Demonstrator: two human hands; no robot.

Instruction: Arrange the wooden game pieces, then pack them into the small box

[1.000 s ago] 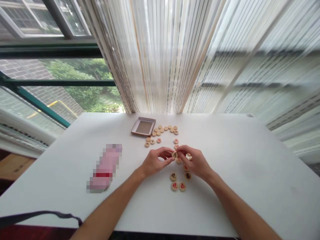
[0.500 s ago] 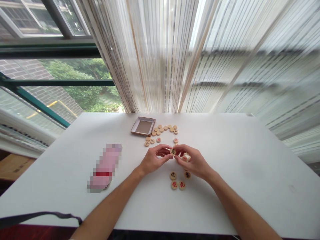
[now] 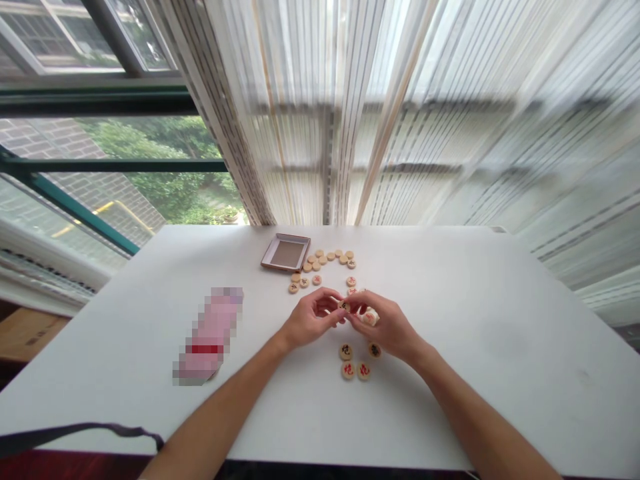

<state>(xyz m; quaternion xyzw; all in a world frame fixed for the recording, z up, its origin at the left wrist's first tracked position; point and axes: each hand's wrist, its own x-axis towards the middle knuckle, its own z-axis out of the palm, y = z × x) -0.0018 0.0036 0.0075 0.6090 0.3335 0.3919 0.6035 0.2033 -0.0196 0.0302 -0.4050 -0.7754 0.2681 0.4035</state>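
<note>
Round wooden chess pieces lie on a white table (image 3: 450,373). My left hand (image 3: 310,323) and my right hand (image 3: 387,327) meet above the table's middle, fingertips pinched together on one wooden chess piece (image 3: 344,306) with a dark character. My right hand also cradles other pieces (image 3: 369,317) in its palm. Just below the hands lie several face-up pieces (image 3: 356,361), some with red marks and some with black. Farther back, a loose cluster of pieces (image 3: 320,267) curves beside a small open box (image 3: 287,254).
A pink blurred object (image 3: 209,335) lies on the table to the left. Striped sheer curtains hang behind the table's far edge, with a window at the left. A dark strap (image 3: 80,433) crosses the near left edge.
The held piece and both hands have stayed almost in place, shifting only slightly. The pieces in my right palm show more clearly now.
</note>
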